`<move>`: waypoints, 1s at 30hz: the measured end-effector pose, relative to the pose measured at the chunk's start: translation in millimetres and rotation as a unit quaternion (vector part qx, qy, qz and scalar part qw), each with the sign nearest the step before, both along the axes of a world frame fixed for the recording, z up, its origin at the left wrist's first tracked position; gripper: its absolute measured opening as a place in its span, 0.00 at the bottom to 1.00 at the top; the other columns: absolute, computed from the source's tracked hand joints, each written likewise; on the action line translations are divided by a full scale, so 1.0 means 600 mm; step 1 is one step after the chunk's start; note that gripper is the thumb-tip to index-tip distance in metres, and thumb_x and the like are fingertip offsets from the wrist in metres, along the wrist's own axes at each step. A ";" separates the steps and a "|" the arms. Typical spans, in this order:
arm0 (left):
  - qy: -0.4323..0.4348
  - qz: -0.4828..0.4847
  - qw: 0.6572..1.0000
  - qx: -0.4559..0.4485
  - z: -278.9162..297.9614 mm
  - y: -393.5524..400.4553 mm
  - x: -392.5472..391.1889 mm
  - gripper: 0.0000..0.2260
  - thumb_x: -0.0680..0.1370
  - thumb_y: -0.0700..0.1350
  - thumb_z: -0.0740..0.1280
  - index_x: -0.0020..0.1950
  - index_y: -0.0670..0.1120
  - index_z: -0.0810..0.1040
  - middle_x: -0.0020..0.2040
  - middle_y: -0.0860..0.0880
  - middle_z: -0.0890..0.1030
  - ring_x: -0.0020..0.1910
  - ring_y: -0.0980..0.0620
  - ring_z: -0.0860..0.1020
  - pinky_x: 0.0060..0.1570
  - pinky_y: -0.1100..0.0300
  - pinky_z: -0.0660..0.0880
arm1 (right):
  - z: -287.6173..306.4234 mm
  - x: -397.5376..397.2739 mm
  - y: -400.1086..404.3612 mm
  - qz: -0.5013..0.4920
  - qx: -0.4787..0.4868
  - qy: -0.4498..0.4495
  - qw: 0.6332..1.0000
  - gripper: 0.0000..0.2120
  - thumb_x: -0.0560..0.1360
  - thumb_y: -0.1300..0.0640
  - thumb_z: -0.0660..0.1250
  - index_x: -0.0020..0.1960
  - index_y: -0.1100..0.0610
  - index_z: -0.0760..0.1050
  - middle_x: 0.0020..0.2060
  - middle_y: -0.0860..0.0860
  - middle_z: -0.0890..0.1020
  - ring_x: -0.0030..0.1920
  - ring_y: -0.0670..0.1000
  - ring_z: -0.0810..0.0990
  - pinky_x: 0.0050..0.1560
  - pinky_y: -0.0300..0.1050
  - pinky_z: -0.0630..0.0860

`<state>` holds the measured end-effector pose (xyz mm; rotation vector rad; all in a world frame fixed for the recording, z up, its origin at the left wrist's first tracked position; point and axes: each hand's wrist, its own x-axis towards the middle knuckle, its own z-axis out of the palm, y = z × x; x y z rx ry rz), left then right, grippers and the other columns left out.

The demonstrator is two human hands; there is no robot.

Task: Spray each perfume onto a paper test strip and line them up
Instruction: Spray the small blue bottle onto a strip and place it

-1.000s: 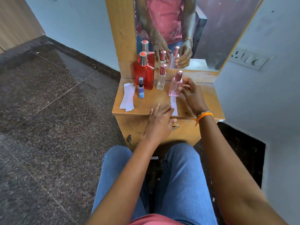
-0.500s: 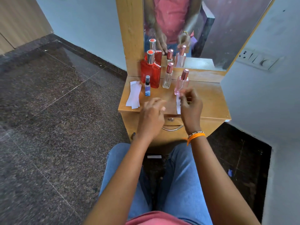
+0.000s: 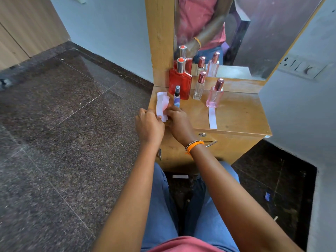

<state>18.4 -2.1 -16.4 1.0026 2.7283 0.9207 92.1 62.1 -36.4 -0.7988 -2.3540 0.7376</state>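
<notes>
On the wooden dresser top (image 3: pixel 240 113) stand a large red perfume bottle (image 3: pixel 180 84), a small blue spray bottle (image 3: pixel 177 97), a slim clear bottle (image 3: pixel 199 87) and a pink bottle (image 3: pixel 214 96). One white paper strip (image 3: pixel 212 118) lies flat in front of the pink bottle. A small stack of white strips (image 3: pixel 161 104) lies at the top's left edge. My left hand (image 3: pixel 149 125) and my right hand (image 3: pixel 179 121) meet at the near end of that stack, fingers pinching the strips.
A mirror (image 3: pixel 236 33) rises behind the bottles and reflects them. A drawer with a metal handle (image 3: pixel 211 143) sits below the top. A paper strip (image 3: pixel 180 176) lies on the dark floor between my knees. A wall switch plate (image 3: pixel 301 67) is to the right.
Both hands have left the strip by the pink bottle and moved left to the stack of strips. That strip now lies alone in front of the pink bottle.
</notes>
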 end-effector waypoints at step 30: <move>-0.248 -0.161 0.949 0.109 -0.012 0.008 0.047 0.02 0.75 0.46 0.68 0.45 0.50 0.81 0.38 0.59 0.78 0.41 0.63 0.75 0.36 0.68 0.66 | 0.010 0.085 0.013 -0.250 -0.220 0.214 0.918 0.15 0.67 0.61 0.76 0.49 0.57 0.73 0.35 0.56 0.82 0.35 0.48 0.79 0.39 0.40 0.74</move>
